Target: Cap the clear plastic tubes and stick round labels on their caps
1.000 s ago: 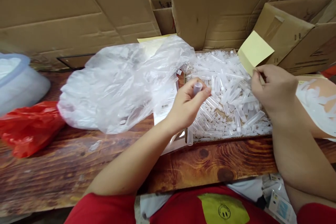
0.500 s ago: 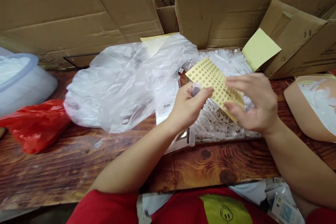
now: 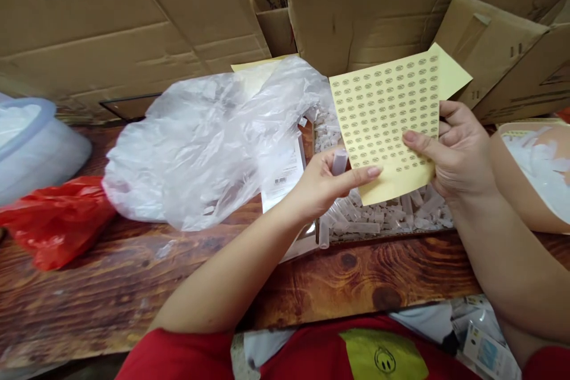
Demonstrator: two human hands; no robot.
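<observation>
Sticker sheet [image 3: 383, 110]: pale yellow, printed with rows of small dark ovals, a few missing from the nearest row; it is held up at a tilt above the cardboard tray [image 3: 392, 238], between both hands.
Right hand [image 3: 458, 154]: pinching the sheet's right side, thumb flat on the printed face, fingers behind.
Left hand [image 3: 332, 178]: fingers curled around a translucent plastic tube [image 3: 339, 161], thumb stretched over the sheet's near left corner; whether a finger backs the sheet there, I cannot tell.
Tray contents: many loose tubes [image 3: 356, 227] and small bits, partly hidden by the sheet; one upright tube [image 3: 324, 234] shows at the near left corner.
Far right: a second yellow sheet [image 3: 454, 74] shows from behind the first, in front of an open cardboard box [image 3: 485, 41].
Right edge: beige basin [image 3: 510, 184] with whitish translucent pieces inside.
Left of tray: large crumpled clear plastic bag [image 3: 191, 148], overlapping a white printed paper [image 3: 281, 181] with a barcode; a yellowish sheet [image 3: 252, 65] peeks out at its far side.
Far left: frosted tub [image 3: 57, 157], with a red plastic bag [image 3: 57, 219] on its near side.
Backdrop: tall cardboard panels [image 3: 111, 24] along the far side.
Tabletop [image 3: 178, 261]: brown wood, strongly grained.
Near edge: red shirt [image 3: 303, 356] with a yellow smiley patch [image 3: 383, 359]; small packets [image 3: 487, 350] lie below the table's edge at right.
</observation>
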